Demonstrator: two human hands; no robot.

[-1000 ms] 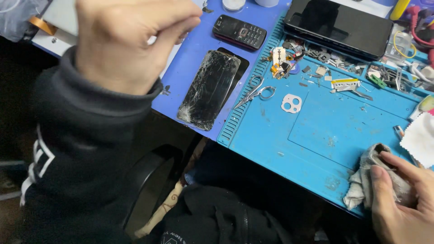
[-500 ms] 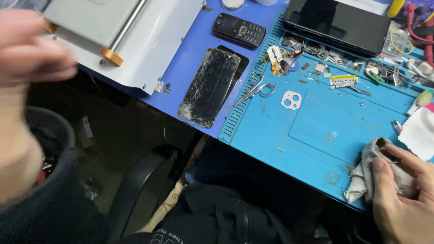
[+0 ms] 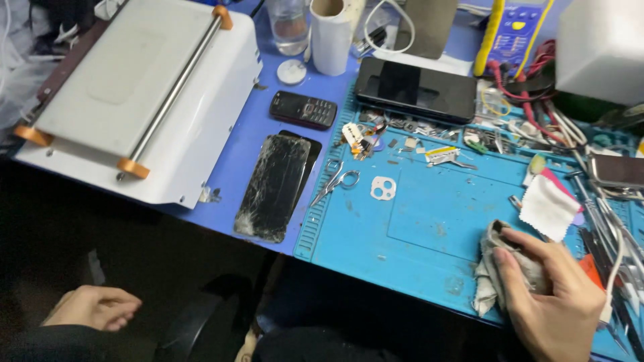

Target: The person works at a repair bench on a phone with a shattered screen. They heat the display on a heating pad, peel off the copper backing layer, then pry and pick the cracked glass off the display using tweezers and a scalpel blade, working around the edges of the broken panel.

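Rag [image 3: 500,268]: crumpled grey cloth, matt | mat [image 3: 416,221]: blue, matt, probably silicone | cracked screen [image 3: 274,188]: glossy shattered glass | scissors [image 3: 339,181]: bright metal

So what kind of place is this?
Probably a phone repair bench: a cracked phone screen lies beside a blue work mat with small parts and tweezers, and a multimeter stands behind.

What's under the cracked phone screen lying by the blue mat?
The cracked screen lies on a dark phone body, whose top and right edge show beyond it. Both rest on the blue table cover. How far down that body reaches is covered by the glass.
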